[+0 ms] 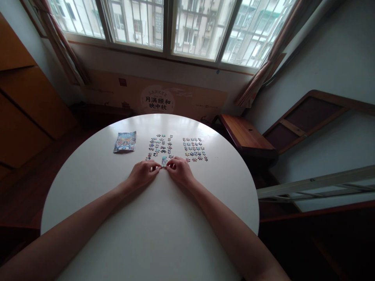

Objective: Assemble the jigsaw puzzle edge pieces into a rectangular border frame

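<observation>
Both my hands rest on a round white table (146, 234), fingertips meeting at its middle. My left hand (143, 173) and my right hand (179, 171) are curled, pinching a small cluster of joined puzzle pieces (164, 160) between them. Just beyond lie two groups of loose puzzle pieces: a scattered group (160, 146) and a tidier grid of pieces (195, 149). A colourful printed picture card (125, 141) lies to the left of them.
A wooden bench or low table (244, 134) stands beyond the table's right edge. A cardboard panel with printed characters (156, 99) leans under the barred window (172, 25). Wooden cabinets (20, 97) stand at left, a framed board (310, 117) at right.
</observation>
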Motion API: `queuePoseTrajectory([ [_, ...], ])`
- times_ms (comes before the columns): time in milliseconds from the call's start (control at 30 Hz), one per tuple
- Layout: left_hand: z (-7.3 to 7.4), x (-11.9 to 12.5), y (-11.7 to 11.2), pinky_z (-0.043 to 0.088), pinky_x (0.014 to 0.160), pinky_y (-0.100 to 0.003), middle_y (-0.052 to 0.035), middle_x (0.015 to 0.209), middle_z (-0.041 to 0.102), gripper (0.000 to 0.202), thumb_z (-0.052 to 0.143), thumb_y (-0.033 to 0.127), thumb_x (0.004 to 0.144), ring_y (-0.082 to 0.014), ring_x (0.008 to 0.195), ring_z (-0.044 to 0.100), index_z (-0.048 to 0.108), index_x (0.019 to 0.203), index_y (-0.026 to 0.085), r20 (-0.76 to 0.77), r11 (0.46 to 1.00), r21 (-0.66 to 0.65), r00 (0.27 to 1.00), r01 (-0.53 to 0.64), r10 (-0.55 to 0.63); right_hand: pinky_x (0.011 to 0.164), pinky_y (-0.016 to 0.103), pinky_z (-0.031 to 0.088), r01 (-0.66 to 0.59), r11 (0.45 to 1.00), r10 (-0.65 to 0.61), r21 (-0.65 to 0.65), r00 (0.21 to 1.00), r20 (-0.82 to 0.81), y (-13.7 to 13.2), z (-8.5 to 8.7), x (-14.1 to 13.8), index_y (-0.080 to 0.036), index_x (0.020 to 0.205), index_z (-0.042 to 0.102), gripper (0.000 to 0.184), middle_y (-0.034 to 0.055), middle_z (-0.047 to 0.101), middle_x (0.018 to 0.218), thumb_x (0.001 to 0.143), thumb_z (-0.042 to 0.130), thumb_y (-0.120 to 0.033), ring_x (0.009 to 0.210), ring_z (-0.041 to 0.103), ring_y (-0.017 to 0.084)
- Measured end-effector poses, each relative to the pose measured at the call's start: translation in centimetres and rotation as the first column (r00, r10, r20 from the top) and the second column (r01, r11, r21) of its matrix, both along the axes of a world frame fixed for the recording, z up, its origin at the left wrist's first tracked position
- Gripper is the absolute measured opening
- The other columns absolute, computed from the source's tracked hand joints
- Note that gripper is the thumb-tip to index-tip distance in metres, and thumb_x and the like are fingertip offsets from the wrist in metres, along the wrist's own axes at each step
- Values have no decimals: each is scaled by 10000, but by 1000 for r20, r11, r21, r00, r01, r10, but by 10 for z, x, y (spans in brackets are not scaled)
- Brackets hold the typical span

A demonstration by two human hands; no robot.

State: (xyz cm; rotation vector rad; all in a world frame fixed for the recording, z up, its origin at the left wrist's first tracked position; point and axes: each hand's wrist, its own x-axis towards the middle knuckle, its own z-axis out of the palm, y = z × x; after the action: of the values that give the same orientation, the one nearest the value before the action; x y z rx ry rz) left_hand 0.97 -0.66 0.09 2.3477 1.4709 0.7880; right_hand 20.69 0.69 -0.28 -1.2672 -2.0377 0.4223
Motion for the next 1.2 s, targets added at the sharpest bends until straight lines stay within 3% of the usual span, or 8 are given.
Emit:
queuePoseTrajectory([
  [967, 4, 1, -2, 392, 619, -223, -4, 716, 686, 264, 513, 347, 894, -120, 630, 585, 730, 847, 202, -24, 1000, 21, 1000, -4, 4, 675, 232, 404, 3, 1000, -3, -11, 1000, 29, -3, 5, -1, -197, 745, 690, 69, -3, 617, 737, 777, 638, -166, 677, 542, 117],
  [1200, 1, 1, 0, 408, 623, -213, 7, 701, 693, 233, 539, 275, 851, -117, 618, 602, 734, 967, 222, -5, 1000, -7, 1000, -17, 17, 665, 229, 407, 14, 1000, -14, -11, 1000, 15, -2, 2, 0, -201, 799, 696, 138, 2, 628, 786, 757, 597, -114, 672, 547, 116],
])
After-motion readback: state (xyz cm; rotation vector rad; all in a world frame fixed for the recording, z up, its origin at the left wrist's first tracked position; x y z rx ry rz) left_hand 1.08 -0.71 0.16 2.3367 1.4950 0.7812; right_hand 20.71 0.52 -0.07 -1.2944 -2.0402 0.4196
